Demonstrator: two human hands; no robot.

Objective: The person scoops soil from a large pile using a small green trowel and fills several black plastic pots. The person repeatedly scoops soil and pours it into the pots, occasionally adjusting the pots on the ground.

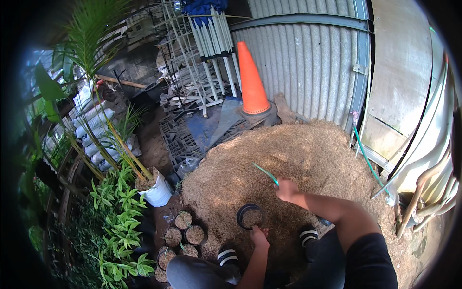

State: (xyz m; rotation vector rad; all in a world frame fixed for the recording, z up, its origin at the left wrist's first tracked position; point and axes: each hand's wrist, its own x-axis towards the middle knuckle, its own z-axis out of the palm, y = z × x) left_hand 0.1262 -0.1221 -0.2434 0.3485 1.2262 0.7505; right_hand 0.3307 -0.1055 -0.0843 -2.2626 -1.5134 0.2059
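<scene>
My right hand [287, 190] is closed around one end of a long green leaf cutting [266, 172], which points up and to the left over the mound of rice husk [285, 151]. Lower down, my left hand [259, 236] grips the near rim of a black plastic pot [239, 216]. Brown husk-like material partly fills this pot, and no plant shows in it. To the left stand several black pots [195, 235] filled with similar material, some with a thin green cutting sticking out.
An orange traffic cone [252, 79] stands behind the mound beside a corrugated wall [303, 68]. Black plastic pallets [177, 139] lie left of it. A palm in a white grow bag [157, 194] and leafy plants [121, 224] line the left. A green hose [368, 159] hangs at right.
</scene>
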